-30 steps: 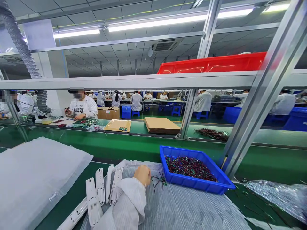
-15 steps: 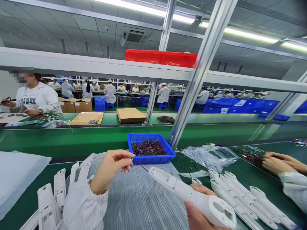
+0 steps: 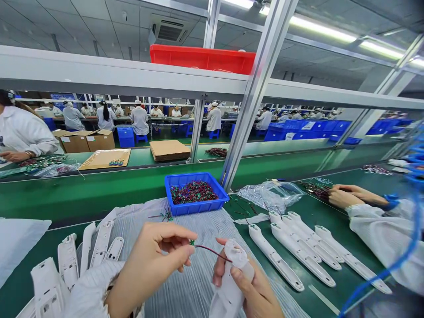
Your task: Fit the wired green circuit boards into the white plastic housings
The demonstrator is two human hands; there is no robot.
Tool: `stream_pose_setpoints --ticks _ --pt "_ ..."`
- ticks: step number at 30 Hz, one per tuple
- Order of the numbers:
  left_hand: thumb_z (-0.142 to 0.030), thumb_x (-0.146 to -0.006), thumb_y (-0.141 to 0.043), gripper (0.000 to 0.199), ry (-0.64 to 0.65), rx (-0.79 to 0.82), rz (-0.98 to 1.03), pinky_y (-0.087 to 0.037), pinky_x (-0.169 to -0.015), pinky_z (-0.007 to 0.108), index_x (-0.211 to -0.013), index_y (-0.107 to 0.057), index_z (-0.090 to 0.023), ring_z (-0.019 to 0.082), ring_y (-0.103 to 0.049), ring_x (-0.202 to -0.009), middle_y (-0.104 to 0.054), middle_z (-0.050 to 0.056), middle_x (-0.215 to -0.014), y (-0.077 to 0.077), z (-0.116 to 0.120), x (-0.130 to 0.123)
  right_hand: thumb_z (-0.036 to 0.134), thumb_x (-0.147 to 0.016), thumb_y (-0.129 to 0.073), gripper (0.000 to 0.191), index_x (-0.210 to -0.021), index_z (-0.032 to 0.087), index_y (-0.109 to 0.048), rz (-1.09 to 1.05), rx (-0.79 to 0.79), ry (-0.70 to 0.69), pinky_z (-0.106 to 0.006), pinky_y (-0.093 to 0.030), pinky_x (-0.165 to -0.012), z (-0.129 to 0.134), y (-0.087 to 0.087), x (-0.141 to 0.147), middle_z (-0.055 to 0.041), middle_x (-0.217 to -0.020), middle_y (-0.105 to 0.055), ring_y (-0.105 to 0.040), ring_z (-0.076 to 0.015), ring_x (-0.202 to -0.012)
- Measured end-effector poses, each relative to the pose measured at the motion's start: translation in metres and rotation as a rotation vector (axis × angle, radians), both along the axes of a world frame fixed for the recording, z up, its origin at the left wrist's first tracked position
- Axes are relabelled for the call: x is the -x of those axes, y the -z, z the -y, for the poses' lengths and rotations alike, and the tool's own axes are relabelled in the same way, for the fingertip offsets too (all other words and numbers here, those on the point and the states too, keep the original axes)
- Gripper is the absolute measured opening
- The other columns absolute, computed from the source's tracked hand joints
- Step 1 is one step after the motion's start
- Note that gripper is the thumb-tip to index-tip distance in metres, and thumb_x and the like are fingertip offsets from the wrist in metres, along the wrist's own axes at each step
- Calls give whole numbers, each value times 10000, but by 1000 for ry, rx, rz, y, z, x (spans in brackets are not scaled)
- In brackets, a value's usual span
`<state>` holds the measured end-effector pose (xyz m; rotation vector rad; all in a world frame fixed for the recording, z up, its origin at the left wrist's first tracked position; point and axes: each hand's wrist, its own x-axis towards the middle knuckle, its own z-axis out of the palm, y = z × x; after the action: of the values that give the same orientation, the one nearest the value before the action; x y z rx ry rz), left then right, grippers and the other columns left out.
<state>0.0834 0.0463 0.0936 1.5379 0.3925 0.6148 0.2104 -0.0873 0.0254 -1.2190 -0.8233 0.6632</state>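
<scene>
My left hand pinches a small green circuit board between thumb and fingertips. A dark red wire runs from the board to the upper end of a white plastic housing. Wrapped around that housing is my right hand, its thumb near the wire. The housing stands steeply tilted over a striped translucent sheet, and its lower part leaves the picture. Beyond my hands, a blue bin holds many wired boards. A few more wired boards lie just left of the bin.
White housings lie at left and in a row at right, beside a clear plastic bag. A co-worker's hands work at the right. A blue coiled hose hangs there. A metal post rises behind the bin.
My right hand has brought the housing leftward and turned it from a slanting to a steeper position. My left hand still pinches the board. The view has shifted rightward.
</scene>
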Motion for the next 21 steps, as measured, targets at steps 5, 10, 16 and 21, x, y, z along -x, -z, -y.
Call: stream_pose_setpoints --ticks 5,10,16,21 --pt "-170 -579 -606 159 -16 104 -99 -442 -422 190 -718 -661 -118 87 -516 -415 -555 -17 -468 1 3 -7 452 -774 -539 400 -1114 245 -500 -36 -37 1 -283 -428 -608 4 1 5 13 -682 -556 -538 -136 -595" --pt "-162 -573 -629 153 67 172 -166 -444 -452 180 -713 -655 -107 74 -518 -415 -561 -25 -460 2 2 -7 430 -788 -530 425 -1183 288 -464 -26 -26 1 -281 -417 -628 7 4 4 18 -702 -558 -533 -127 -600" --pt "-145 -596 -641 119 159 180 -89 -446 -439 153 -709 -673 -126 69 -536 -414 -572 -27 -467 7 10 -8 436 -741 -584 502 -1200 262 -475 18 27 -4 -287 -423 -629 7 7 11 7 -699 -572 -517 -136 -597" --pt "-95 -648 -627 97 42 -217 149 -453 -451 155 -702 -692 -142 80 -556 -435 -618 8 -536 14 27 -10 508 -680 -609 488 -1058 201 -575 -29 69 -163 -267 -415 -541 6 -2 20 -20 -662 -570 -493 -133 -536"
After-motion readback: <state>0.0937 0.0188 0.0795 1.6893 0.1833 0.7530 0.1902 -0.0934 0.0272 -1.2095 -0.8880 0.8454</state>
